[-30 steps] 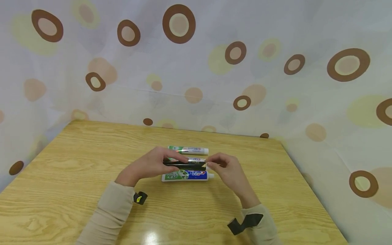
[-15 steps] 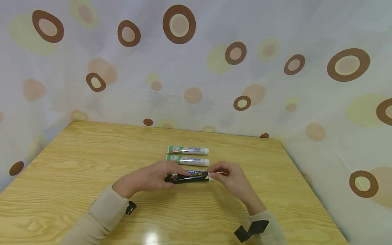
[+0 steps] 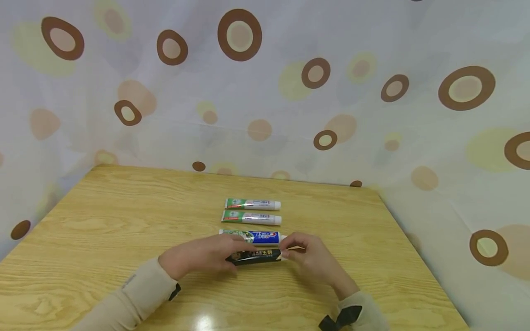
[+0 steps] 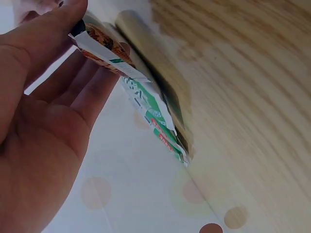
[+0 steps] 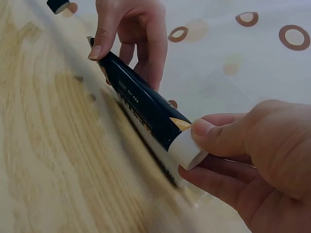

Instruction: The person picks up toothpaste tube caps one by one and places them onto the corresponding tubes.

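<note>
A black toothpaste tube with gold lettering lies crosswise between my hands at the near end of a row of tubes. Its tail end is gripped between the thumb and fingers of my left hand. My right hand pinches the white cap with thumb and fingers. The right wrist view shows the tube close over the table, with a shadow beneath; whether it touches the wood I cannot tell. Just behind it lies a blue and green toothpaste tube, partly covered by my left fingers.
Two smaller green and white toothpaste tubes, a nearer one and a farther one, lie parallel farther back, caps to the right. Beneath everything is a wood-grain table. A dotted cloth hangs behind and along the sides.
Both hands have brought the black tube toward me, from over the middle of the row, across the blue and green tube, to its near side. The other tubes have stayed put.
</note>
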The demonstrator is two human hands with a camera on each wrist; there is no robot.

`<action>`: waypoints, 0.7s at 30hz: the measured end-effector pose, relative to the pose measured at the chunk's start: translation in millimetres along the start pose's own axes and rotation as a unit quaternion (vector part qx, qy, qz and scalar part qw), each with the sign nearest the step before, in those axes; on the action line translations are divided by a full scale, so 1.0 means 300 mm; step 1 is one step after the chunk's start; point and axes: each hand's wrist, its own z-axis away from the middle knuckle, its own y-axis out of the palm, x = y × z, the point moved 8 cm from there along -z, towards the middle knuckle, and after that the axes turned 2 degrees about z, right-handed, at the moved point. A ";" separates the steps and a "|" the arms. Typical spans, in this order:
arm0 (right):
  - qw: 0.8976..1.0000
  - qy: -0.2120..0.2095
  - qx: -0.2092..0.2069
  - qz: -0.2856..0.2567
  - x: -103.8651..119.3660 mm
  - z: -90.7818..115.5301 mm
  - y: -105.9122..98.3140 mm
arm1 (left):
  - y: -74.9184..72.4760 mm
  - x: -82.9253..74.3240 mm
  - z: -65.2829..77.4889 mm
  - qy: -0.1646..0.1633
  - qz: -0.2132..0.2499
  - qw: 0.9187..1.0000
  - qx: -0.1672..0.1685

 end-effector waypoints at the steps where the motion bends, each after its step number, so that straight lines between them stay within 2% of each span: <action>1: 1.000 0.002 0.002 0.000 -0.005 0.001 0.005 | 0.005 0.002 -0.001 -0.002 -0.004 1.000 0.002; 7: 1.000 -0.014 0.017 -0.015 -0.020 0.005 0.032 | 0.028 0.007 -0.008 -0.008 -0.012 1.000 0.007; 16: 0.998 -0.039 0.046 0.002 -0.043 0.008 0.057 | 0.041 0.013 0.002 0.006 -0.057 0.998 -0.016; 19: 0.998 -0.034 0.058 -0.001 -0.048 0.015 0.066 | 0.045 0.020 0.009 0.001 -0.053 0.998 -0.021; 21: 0.998 -0.022 0.055 0.005 -0.053 0.019 0.065 | 0.044 0.031 0.015 -0.008 -0.030 0.999 -0.022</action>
